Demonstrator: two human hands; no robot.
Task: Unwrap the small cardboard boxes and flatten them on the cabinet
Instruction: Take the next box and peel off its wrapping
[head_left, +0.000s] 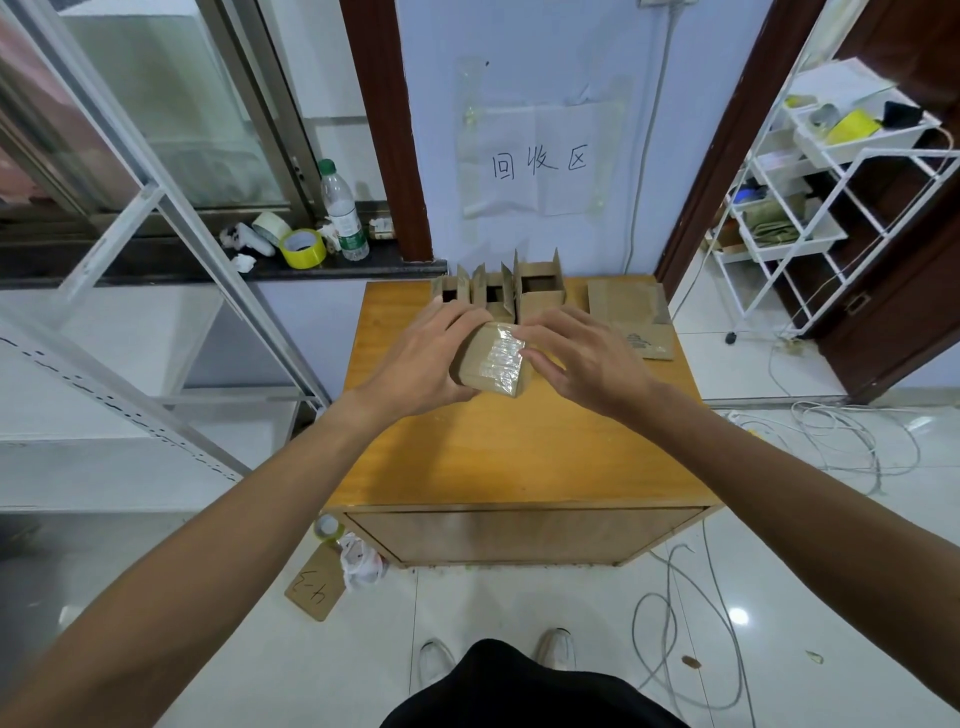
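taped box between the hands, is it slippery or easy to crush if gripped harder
Probably slick on top: shiny clear tape covers the taped box there. Likely light, being small cardboard held between the left hand and right hand. A hard squeeze may dent its walls if it is empty.

We have just one view, a wide-angle camera worn on the head. We look forward and steeply down onto the cabinet (519, 457), near enough that both forearms (260, 509) run in from the bottom corners. Beyond it the wall's paper sign (540, 161) faces us, and the wearer's shoes (556, 649) sit at the bottom edge of the frame.
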